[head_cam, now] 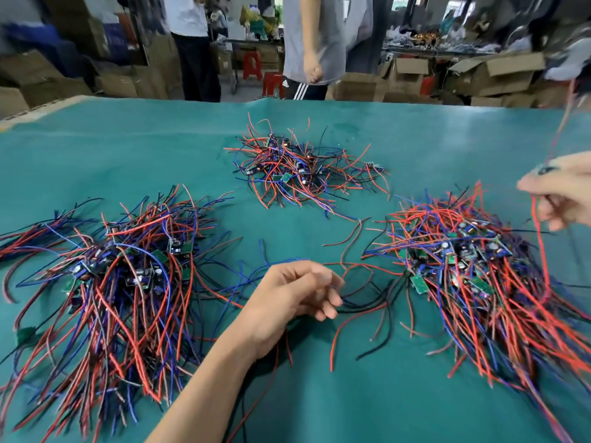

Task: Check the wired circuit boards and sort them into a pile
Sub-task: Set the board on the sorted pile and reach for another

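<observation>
Head view is showing you working between three heaps of wired boards on the green counter. Your right hand is raised at the frame's right edge, its grip pinching a small dark board between thumb and fingertips, with a red wire trailing down from it toward the right pile — you are probably lifting it clear so the leads are hanging free and the part can be looked over. The blur there is hiding the board's detail. Your left hand is hovering low in the gap between the piles, fingers loosely curled around nothing I can make out, just above some loose black and red wires; it is likely waiting to take or steady the next piece. The left pile is lying with its wires combed toward you — that tidy lay suggests checked pieces are going there. A smaller far pile is sitting well apart, perhaps a separate category. A person is standing beyond the counter's far edge.
</observation>
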Demonstrator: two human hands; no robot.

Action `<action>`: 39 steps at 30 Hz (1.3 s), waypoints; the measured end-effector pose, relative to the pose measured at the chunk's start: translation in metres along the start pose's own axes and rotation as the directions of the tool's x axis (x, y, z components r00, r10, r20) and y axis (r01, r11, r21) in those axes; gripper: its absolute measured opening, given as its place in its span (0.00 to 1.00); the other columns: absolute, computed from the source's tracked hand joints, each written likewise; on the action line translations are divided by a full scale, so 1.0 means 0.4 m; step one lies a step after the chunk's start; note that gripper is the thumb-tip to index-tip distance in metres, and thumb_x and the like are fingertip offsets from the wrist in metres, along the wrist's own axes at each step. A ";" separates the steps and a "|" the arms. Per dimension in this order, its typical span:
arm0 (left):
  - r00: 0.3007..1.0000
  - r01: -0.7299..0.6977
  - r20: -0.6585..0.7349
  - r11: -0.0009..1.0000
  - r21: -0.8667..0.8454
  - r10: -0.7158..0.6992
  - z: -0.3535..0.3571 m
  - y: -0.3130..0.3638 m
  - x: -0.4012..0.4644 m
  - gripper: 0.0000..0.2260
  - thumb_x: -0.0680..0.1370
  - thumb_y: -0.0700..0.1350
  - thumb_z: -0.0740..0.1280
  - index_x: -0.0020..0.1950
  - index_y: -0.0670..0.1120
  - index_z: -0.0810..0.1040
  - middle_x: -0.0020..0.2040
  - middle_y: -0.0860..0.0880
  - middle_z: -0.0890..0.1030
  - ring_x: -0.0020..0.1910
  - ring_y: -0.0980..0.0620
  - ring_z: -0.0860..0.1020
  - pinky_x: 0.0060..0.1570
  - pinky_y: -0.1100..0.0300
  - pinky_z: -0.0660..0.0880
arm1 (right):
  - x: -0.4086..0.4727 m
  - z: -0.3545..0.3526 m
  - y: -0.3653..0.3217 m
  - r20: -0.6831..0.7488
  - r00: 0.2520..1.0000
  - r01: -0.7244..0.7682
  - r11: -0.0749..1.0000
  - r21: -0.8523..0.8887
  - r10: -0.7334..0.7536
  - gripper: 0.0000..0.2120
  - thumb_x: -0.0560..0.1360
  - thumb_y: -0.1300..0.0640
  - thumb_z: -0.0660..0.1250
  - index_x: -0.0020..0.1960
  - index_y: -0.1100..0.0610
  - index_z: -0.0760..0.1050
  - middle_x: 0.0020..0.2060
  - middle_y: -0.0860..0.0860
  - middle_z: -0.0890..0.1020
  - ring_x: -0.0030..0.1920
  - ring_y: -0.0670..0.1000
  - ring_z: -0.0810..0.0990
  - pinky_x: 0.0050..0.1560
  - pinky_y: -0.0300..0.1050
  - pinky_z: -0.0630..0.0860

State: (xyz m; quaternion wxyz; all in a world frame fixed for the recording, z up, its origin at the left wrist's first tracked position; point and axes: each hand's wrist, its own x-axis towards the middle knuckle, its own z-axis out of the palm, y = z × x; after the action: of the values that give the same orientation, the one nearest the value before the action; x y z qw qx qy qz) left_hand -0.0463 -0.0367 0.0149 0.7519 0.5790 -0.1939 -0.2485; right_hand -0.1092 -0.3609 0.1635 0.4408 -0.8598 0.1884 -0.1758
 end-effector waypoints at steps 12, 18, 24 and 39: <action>1.000 0.001 -0.019 1.000 -0.024 -0.002 -0.001 -0.007 0.006 0.07 0.75 0.42 0.66 0.48 0.41 0.82 0.41 0.40 0.83 0.34 0.50 0.80 0.36 0.63 0.76 | 0.044 0.141 -0.084 0.098 0.937 0.314 0.686 -0.657 -0.335 0.14 0.68 0.34 0.69 0.37 0.44 0.81 0.28 0.41 0.80 0.40 0.57 0.82 0.43 0.44 0.72; 1.000 0.009 -0.021 0.999 -0.044 -0.010 -0.002 -0.007 0.008 0.08 0.76 0.41 0.66 0.49 0.38 0.81 0.41 0.40 0.82 0.34 0.50 0.80 0.36 0.63 0.76 | 0.175 0.487 -0.133 0.395 0.896 0.421 0.672 -0.610 -0.203 0.05 0.73 0.50 0.73 0.42 0.49 0.81 0.50 0.55 0.86 0.54 0.58 0.83 0.57 0.50 0.80; 0.999 0.009 -0.031 0.999 -0.050 -0.011 -0.001 -0.003 0.008 0.07 0.80 0.33 0.62 0.49 0.37 0.80 0.40 0.39 0.82 0.33 0.50 0.80 0.36 0.63 0.75 | 0.228 0.654 -0.049 0.187 0.973 0.224 0.741 -0.634 -0.134 0.15 0.77 0.46 0.72 0.58 0.56 0.81 0.59 0.60 0.82 0.60 0.62 0.81 0.56 0.51 0.78; 0.955 -0.004 -0.256 0.854 -0.520 -0.152 -0.011 0.020 0.026 0.23 0.84 0.56 0.54 0.64 0.38 0.74 0.53 0.38 0.84 0.44 0.45 0.85 0.41 0.56 0.82 | -0.168 0.458 -0.018 0.514 0.831 0.092 0.964 0.248 -0.212 0.08 0.68 0.53 0.74 0.34 0.56 0.83 0.25 0.53 0.81 0.26 0.46 0.75 0.28 0.36 0.70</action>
State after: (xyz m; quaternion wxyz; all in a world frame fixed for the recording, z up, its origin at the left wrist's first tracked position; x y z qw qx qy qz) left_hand -0.0342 -0.0378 0.0215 0.8890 0.3936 0.0136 -0.2335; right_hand -0.0803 -0.1980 0.0595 0.5498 -0.8345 -0.0317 0.0175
